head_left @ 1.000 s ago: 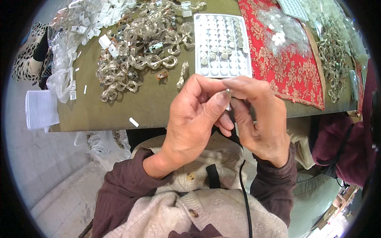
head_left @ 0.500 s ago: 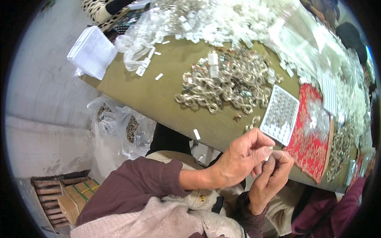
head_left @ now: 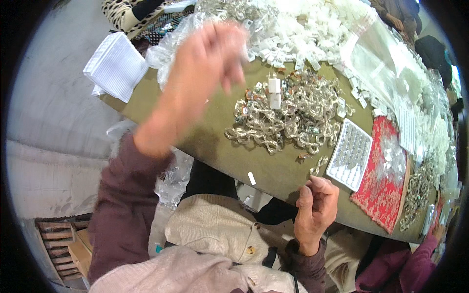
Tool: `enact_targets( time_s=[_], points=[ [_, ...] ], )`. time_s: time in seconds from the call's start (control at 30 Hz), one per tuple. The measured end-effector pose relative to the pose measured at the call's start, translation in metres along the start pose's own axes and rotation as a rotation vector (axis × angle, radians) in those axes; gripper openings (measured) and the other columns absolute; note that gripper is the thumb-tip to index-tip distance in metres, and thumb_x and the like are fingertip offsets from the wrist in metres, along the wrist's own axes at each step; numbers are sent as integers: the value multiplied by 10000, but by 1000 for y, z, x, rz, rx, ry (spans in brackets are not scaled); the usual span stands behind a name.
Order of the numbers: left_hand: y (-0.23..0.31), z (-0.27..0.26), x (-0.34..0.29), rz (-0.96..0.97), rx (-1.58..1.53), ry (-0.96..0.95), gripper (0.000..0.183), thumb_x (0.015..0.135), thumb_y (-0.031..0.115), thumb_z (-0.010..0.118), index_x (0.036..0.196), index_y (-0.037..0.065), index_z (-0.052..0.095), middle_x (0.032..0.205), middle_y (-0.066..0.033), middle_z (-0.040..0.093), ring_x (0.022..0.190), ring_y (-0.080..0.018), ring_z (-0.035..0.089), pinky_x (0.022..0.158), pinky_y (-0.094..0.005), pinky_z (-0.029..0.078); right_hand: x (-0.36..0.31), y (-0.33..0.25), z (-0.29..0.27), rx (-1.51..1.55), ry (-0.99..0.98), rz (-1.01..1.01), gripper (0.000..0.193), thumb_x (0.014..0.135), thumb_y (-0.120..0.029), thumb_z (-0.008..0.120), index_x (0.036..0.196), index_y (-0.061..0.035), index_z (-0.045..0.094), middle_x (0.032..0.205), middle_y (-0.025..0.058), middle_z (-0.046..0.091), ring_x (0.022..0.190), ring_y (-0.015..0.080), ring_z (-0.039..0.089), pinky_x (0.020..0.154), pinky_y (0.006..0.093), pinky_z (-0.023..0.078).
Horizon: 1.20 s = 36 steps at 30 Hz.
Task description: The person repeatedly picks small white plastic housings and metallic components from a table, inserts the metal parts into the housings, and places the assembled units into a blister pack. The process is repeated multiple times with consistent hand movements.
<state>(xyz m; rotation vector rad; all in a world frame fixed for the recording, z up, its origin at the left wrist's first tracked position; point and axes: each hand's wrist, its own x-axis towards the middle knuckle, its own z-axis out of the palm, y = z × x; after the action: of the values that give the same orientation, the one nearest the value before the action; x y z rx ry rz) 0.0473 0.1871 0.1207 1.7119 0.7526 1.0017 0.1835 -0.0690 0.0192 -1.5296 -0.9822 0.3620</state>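
Observation:
My left hand [head_left: 207, 61] is lifted over the far left part of the table, blurred by motion; whether it holds anything cannot be made out. Close to the table's near edge, my right hand [head_left: 316, 210] is closed, thumb against curled fingers, with a tiny pale bit at the tips too small to name. Just beyond it lies a small twisted wire piece [head_left: 320, 165]. A white tray [head_left: 348, 181] with rows of small parts sits to its right. Bundled clear wires [head_left: 293, 122] are heaped mid-table, two white plastic blocks [head_left: 275, 93] among them.
A large pile of white plastic pieces [head_left: 303, 36] covers the far side. Folded ribbed white sheets [head_left: 115, 66] stand at the left corner. A red patterned cloth [head_left: 378, 200] lies at right. One white strip [head_left: 251, 178] is near the front edge. Other people sit around the table.
My left hand has parted from my right and swung up and left across the table. My right hand has moved slightly left, its fingers still closed.

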Motion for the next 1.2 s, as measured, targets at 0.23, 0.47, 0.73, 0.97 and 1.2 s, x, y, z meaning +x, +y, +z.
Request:
enact_targets(
  time_s=[0.23, 0.47, 0.73, 0.97, 1.2],
  points=[
    [-4, -30, 169, -50, 183, -45, 280, 979, 99, 518, 1236, -13, 510, 934, -139, 629, 769, -203, 665, 616, -329, 556, -1, 2, -6, -19, -27, -13, 176, 891, 48, 653, 1057, 12, 608, 920, 102, 632, 718, 121, 577, 638, 238, 475],
    [-33, 14, 91, 493, 617, -435, 214, 944, 205, 621, 1035, 17, 666, 856, -62, 642, 724, -154, 618, 652, -318, 500, 49, -43, -50, -197, -197, 131, 145, 864, 29, 663, 998, -15, 632, 873, 73, 629, 769, 143, 607, 697, 265, 487],
    [-95, 56, 109, 492, 895, -586, 173, 830, 139, 675, 959, 25, 660, 935, -165, 617, 949, -331, 629, 824, -426, 490, 156, -45, -44, -188, -222, 33, 66, 933, -20, 599, 994, -11, 623, 831, -25, 567, 691, 32, 496, 603, 192, 405],
    [-71, 56, 105, 606, 683, -333, 149, 849, 112, 662, 968, 23, 641, 860, -132, 655, 796, -303, 654, 716, -398, 511, 183, -49, -24, -326, -175, -131, 88, 924, -14, 586, 988, 0, 646, 876, 45, 638, 751, 82, 583, 682, 230, 482],
    [-10, 65, 72, 294, 242, -395, 202, 903, 71, 666, 1086, 15, 602, 847, -67, 659, 749, -160, 639, 652, -300, 517, 217, -47, 13, -83, -324, -343, 122, 927, 46, 555, 1049, 42, 567, 1187, 155, 602, 1013, 146, 625, 666, 240, 573]
  ],
)
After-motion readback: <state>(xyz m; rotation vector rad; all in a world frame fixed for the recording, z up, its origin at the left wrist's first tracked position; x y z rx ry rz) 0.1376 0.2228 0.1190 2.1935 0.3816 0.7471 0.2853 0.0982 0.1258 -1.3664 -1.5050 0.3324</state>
